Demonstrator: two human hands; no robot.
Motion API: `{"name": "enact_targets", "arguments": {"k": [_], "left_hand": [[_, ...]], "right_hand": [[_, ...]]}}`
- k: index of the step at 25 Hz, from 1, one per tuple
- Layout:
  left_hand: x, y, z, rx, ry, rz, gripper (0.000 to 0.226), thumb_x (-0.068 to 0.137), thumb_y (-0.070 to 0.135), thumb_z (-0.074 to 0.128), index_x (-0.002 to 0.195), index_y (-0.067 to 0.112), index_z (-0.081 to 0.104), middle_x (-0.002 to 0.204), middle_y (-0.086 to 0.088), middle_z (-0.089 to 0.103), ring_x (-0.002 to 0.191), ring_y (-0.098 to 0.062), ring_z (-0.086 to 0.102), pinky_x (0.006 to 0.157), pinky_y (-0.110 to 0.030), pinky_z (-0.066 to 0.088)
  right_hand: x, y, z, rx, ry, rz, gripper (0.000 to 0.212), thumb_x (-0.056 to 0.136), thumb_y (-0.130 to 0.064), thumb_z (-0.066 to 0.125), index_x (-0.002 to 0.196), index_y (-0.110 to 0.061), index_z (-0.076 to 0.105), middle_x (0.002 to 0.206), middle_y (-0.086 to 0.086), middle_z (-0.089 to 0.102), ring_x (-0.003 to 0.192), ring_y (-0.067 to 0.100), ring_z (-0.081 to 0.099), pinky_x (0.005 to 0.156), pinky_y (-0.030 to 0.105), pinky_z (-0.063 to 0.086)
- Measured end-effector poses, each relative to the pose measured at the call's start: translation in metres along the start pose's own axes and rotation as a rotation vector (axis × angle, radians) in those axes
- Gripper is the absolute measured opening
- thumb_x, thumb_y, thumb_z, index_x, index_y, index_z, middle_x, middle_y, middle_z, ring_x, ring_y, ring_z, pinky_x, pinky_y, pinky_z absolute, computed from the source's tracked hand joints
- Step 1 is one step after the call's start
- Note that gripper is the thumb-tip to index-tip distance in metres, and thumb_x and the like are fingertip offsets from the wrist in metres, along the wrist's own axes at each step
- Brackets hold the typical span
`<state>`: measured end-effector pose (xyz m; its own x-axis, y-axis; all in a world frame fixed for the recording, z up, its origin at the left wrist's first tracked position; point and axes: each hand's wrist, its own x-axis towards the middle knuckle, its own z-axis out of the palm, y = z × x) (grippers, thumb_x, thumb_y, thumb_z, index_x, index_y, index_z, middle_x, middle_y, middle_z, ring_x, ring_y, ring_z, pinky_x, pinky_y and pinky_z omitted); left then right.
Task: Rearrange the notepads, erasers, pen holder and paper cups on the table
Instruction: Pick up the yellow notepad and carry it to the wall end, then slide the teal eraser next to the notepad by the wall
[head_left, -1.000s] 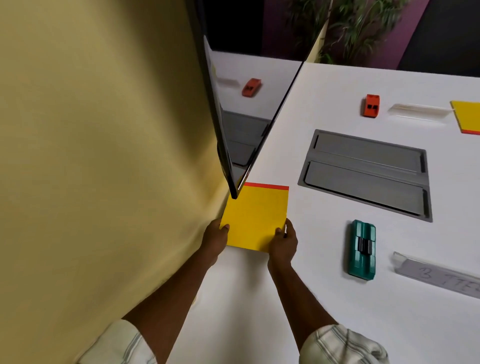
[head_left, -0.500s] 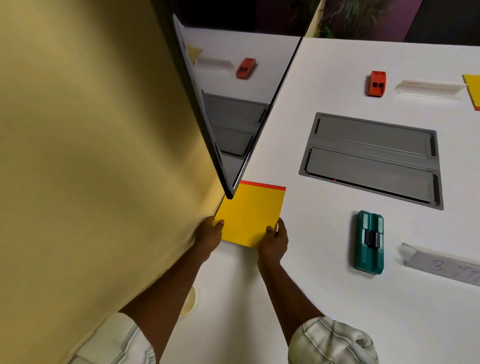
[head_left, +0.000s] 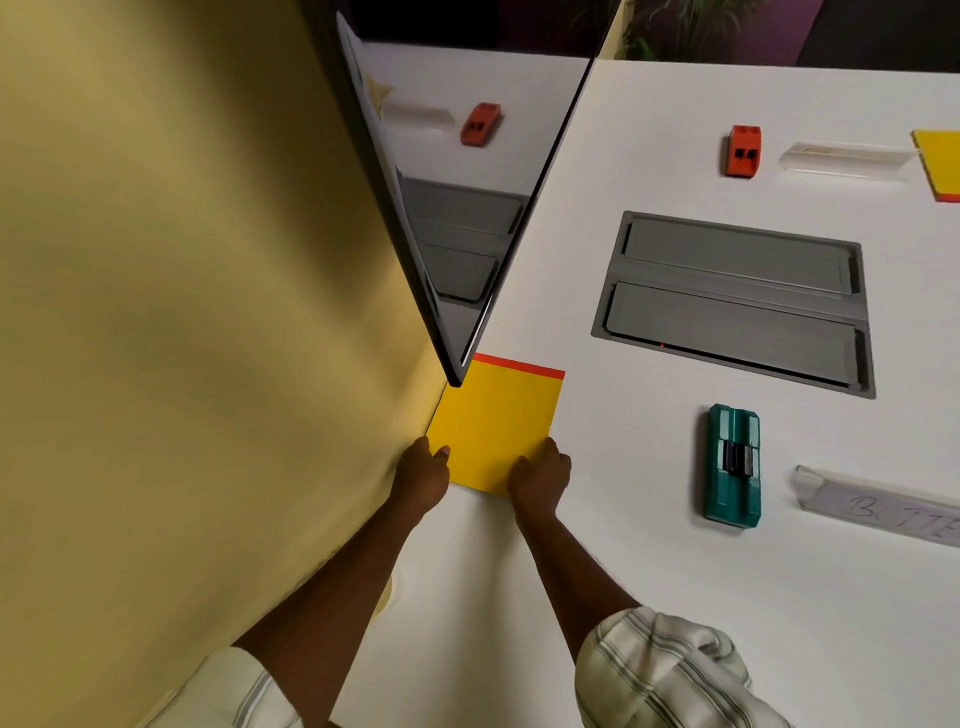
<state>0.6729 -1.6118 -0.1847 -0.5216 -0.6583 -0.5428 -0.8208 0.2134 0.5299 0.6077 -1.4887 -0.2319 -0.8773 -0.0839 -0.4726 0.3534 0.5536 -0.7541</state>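
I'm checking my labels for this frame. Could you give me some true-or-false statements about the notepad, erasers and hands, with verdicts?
1. The left hand and the right hand hold the yellow notepad at its near edge. True.
2. The green eraser lies on that notepad. False: it lies on the table, apart, to the notepad's right.
3. The orange eraser lies beyond the grey hatch. True.
4. The notepad's red strip is at its near edge. False: it is at the far edge.
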Motion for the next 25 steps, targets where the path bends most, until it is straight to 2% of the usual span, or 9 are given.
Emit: {"name": "enact_targets", "arguments": {"k": [4, 8, 11, 15, 17, 19, 20, 22, 25], "left_hand": [[-0.011, 0.012, 0.009, -0.016, 0.026, 0.087, 0.051, 0.1, 0.028, 0.04, 0.143, 0.002, 0.033, 0.147, -0.017, 0.039, 0.134, -0.032, 0.039, 0.106, -0.038, 0.035], [-0.02, 0.027, 0.018, -0.022, 0.022, 0.149, 0.047, 0.101, 0.027, 0.04, 0.14, 0.001, 0.038, 0.143, -0.017, 0.044, 0.13, -0.032, 0.043, 0.103, -0.037, 0.036], [-0.024, 0.03, 0.02, -0.033, 0.02, 0.155, 0.045, 0.101, 0.026, 0.039, 0.135, -0.002, 0.042, 0.136, -0.02, 0.049, 0.122, -0.034, 0.048, 0.096, -0.035, 0.039], [-0.025, 0.024, 0.017, -0.031, 0.031, 0.121, 0.042, 0.101, 0.025, 0.038, 0.128, -0.006, 0.046, 0.13, -0.023, 0.052, 0.112, -0.033, 0.051, 0.095, -0.038, 0.041], [-0.024, 0.019, 0.015, -0.035, 0.039, 0.104, 0.04, 0.101, 0.024, 0.038, 0.123, -0.007, 0.049, 0.124, -0.026, 0.054, 0.095, -0.027, 0.049, 0.09, -0.039, 0.042], [-0.024, 0.015, 0.015, -0.05, 0.039, 0.094, 0.038, 0.101, 0.023, 0.037, 0.114, -0.01, 0.051, 0.115, -0.031, 0.056, 0.084, -0.028, 0.047, 0.078, -0.038, 0.04], [-0.024, 0.013, 0.014, -0.058, 0.038, 0.088, 0.038, 0.101, 0.022, 0.037, 0.111, -0.012, 0.051, 0.111, -0.033, 0.056, 0.084, -0.035, 0.049, 0.074, -0.038, 0.039], [-0.025, 0.011, 0.013, -0.063, 0.035, 0.078, 0.039, 0.101, 0.022, 0.037, 0.111, -0.014, 0.05, 0.109, -0.034, 0.055, 0.098, -0.046, 0.052, 0.072, -0.039, 0.038], [-0.026, 0.012, 0.013, -0.064, 0.031, 0.072, 0.04, 0.101, 0.023, 0.036, 0.115, -0.011, 0.051, 0.109, -0.031, 0.057, 0.104, -0.045, 0.052, 0.081, -0.044, 0.043]], "right_hand": [[0.003, 0.001, -0.016, 0.014, 0.013, -0.031, 0.026, 0.086, 0.001, 0.05, 0.111, 0.006, 0.054, 0.112, 0.022, 0.052, 0.103, 0.036, 0.051, 0.083, 0.032, 0.04], [0.009, 0.002, -0.029, 0.032, -0.055, -0.052, 0.018, 0.082, 0.006, 0.05, 0.093, 0.01, 0.063, 0.095, 0.023, 0.064, 0.09, 0.037, 0.06, 0.066, 0.03, 0.041], [0.009, 0.002, -0.031, -0.003, -0.094, -0.082, 0.017, 0.08, 0.006, 0.05, 0.091, 0.01, 0.063, 0.093, 0.023, 0.064, 0.088, 0.036, 0.06, 0.067, 0.033, 0.044], [0.009, 0.004, -0.028, -0.006, -0.104, -0.103, 0.011, 0.079, 0.007, 0.051, 0.086, 0.012, 0.059, 0.092, 0.024, 0.062, 0.086, 0.036, 0.059, 0.069, 0.037, 0.047], [0.006, 0.005, -0.026, -0.004, -0.109, -0.109, 0.005, 0.076, 0.008, 0.052, 0.079, 0.006, 0.055, 0.089, 0.018, 0.059, 0.084, 0.03, 0.055, 0.067, 0.033, 0.041], [0.003, 0.005, -0.024, -0.002, -0.114, -0.128, 0.013, 0.074, 0.01, 0.051, 0.074, -0.003, 0.048, 0.084, 0.012, 0.052, 0.08, 0.023, 0.047, 0.066, 0.027, 0.033], [0.003, 0.005, -0.023, -0.001, -0.111, -0.137, 0.015, 0.074, 0.01, 0.051, 0.074, -0.005, 0.046, 0.084, 0.01, 0.05, 0.079, 0.022, 0.045, 0.066, 0.026, 0.031], [0.003, 0.005, -0.023, 0.008, -0.106, -0.135, 0.016, 0.073, 0.011, 0.05, 0.073, -0.005, 0.046, 0.083, 0.01, 0.049, 0.078, 0.021, 0.044, 0.064, 0.026, 0.031], [0.003, 0.005, -0.027, 0.034, -0.085, -0.125, 0.016, 0.075, 0.01, 0.049, 0.074, -0.006, 0.045, 0.082, 0.01, 0.05, 0.077, 0.021, 0.045, 0.064, 0.026, 0.03]]}}
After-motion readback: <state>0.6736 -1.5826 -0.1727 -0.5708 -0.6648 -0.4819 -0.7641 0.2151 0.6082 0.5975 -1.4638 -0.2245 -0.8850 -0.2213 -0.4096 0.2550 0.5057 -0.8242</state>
